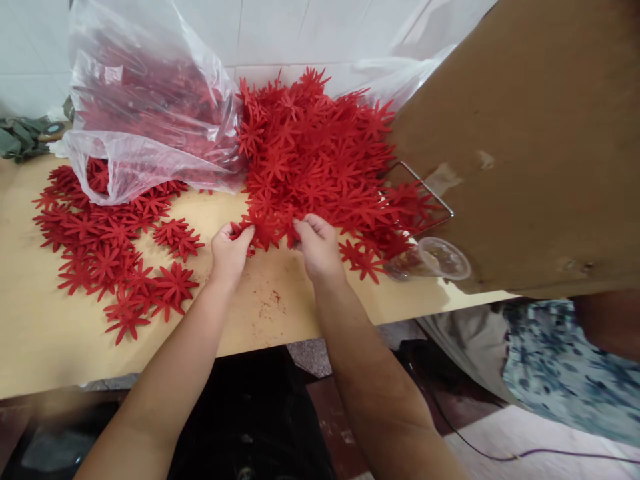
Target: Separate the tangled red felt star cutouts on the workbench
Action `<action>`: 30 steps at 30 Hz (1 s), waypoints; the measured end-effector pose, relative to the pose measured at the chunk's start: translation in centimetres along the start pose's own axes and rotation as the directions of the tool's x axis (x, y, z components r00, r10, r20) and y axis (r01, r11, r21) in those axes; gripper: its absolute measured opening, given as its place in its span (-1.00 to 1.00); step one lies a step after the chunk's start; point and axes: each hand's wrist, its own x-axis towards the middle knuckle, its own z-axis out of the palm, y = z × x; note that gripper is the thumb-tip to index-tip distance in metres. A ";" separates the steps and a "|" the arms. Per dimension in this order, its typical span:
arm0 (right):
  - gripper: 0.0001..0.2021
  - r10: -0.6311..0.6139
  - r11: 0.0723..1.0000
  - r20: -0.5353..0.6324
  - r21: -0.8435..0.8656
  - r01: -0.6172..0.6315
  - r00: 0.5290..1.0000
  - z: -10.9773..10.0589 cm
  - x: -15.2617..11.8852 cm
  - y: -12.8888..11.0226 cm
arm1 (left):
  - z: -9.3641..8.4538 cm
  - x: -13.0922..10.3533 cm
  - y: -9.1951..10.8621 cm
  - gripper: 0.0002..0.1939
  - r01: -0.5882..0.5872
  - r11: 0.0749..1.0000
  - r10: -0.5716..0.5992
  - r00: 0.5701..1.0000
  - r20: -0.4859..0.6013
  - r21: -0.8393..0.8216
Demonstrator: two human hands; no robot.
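Observation:
My left hand is closed in a pinch on a red fabric-like flower piece with narrow petals. From the other side, my right hand pinches red petals too. Whether both hands grip one piece or two overlapping ones, I cannot tell. Right behind my hands rises a large heap of matching red flower pieces. More of them lie in a looser pile to the left, and a small stack sits between that pile and my left hand.
A clear plastic bag filled with red pieces stands at the back left. On the right are a clear plastic cup lying tipped, a metal wire frame and a big brown board. Another person's patterned clothing shows below the board.

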 end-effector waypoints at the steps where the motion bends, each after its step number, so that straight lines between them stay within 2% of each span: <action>1: -0.81 -0.009 1.000 -0.028 0.006 0.010 1.000 -0.2 0.0 -0.1 | -0.1 0.1 0.2 -0.90 0.004 1.000 -0.005 0.999 -0.038 -0.016; 3: -0.81 0.010 1.000 -0.076 0.021 -0.008 0.997 -0.7 0.1 -0.3 | -0.1 0.3 0.5 -0.88 0.018 0.998 -0.023 0.996 -0.088 -0.054; 5: -0.85 0.069 0.997 -0.083 0.042 -0.065 0.994 -1.0 0.1 -0.6 | -0.1 0.3 0.6 -0.88 0.043 0.996 -0.048 0.996 -0.073 -0.074; 8: -0.92 0.131 0.989 -0.044 0.069 -0.128 0.990 -1.3 -0.1 -0.7 | 0.0 0.1 0.4 -0.87 0.076 0.997 -0.075 0.997 0.031 -0.029; 13: -0.86 0.150 0.977 0.037 0.147 -0.154 0.988 -1.2 0.0 -0.3 | 0.1 -0.1 -0.3 -0.85 0.042 0.992 -0.058 0.989 0.134 0.117; 18: -0.74 0.194 0.963 0.119 0.168 -0.212 0.974 -1.2 0.2 0.2 | 0.1 -0.1 -0.7 -0.87 -0.003 0.988 -0.034 0.972 0.231 0.157; 25: -0.71 0.205 0.958 0.128 0.179 -0.225 0.970 -1.8 0.6 0.5 | 0.2 -0.2 -0.6 -0.87 0.013 0.987 -0.048 0.975 0.219 0.157; 30: -0.70 0.193 0.956 0.212 0.179 -0.232 0.958 -1.6 0.1 -0.1 | 0.1 -0.1 -0.7 -0.88 0.001 0.992 -0.031 0.972 0.234 0.128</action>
